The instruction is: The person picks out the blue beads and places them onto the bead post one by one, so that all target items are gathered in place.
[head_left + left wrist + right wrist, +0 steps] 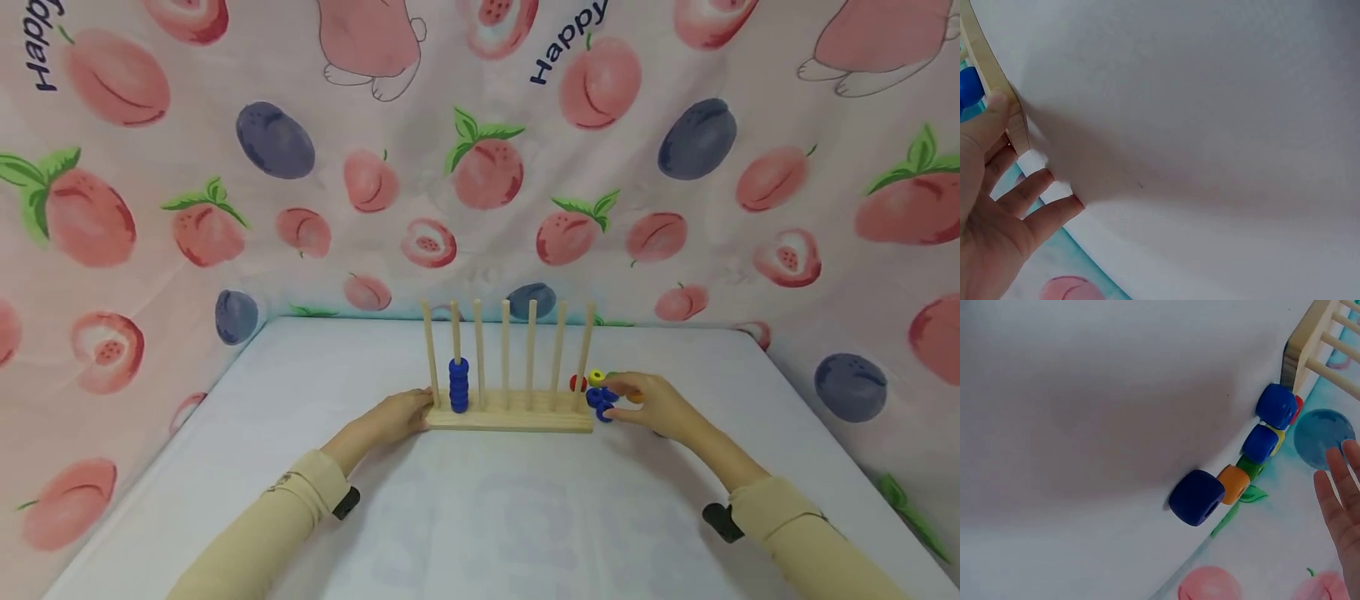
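A wooden peg rack [510, 421] stands upright on the table, with several blue beads [459, 386] stacked on its second peg from the left. At the rack's left end, my left hand [401, 414] pinches the base between thumb and fingers. In the left wrist view, its thumb lies on the base and two other fingers spread apart. My right hand [651, 406] is over the loose beads beside the rack's right end, thumb and forefinger apart near a blue bead [604, 412]. The right wrist view shows its fingers extended [1342, 487]; its thumb is out of that view.
Loose red [577, 383], yellow [596, 377], orange [1234, 484] and green [1250, 467] beads lie among the blue ones. A dark blue bead [1197, 497] sits closer to the right wrist. Fruit-patterned cloth [480, 242] rises behind the white table [480, 517].
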The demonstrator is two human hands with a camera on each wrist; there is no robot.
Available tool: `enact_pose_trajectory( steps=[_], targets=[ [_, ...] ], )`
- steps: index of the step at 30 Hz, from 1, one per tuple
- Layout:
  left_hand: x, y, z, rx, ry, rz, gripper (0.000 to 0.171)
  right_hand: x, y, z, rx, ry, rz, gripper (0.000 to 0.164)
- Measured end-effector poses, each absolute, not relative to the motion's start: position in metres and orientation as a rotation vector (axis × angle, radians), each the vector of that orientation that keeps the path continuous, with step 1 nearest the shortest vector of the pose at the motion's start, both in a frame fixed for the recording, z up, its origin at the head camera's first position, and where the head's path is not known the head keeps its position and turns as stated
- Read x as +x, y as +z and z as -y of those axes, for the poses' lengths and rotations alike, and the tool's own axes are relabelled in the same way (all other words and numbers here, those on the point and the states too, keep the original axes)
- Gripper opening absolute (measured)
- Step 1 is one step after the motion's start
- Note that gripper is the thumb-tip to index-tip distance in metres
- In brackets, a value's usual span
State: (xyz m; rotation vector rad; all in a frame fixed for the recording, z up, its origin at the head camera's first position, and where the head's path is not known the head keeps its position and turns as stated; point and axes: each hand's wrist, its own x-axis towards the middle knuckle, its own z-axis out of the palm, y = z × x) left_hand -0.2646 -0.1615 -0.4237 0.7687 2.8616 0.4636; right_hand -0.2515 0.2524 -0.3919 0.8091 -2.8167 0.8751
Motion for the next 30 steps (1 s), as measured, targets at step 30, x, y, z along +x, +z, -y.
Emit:
enact_pose_trajectory(
  steps=[30],
  targets=[
    [-0.261, -0.419, 0.160, 0.766, 0.484, -2.859, 0.053, -0.263, -0.415, -0.258, 0.689, 0.716, 2.962, 0.028]
  ],
)
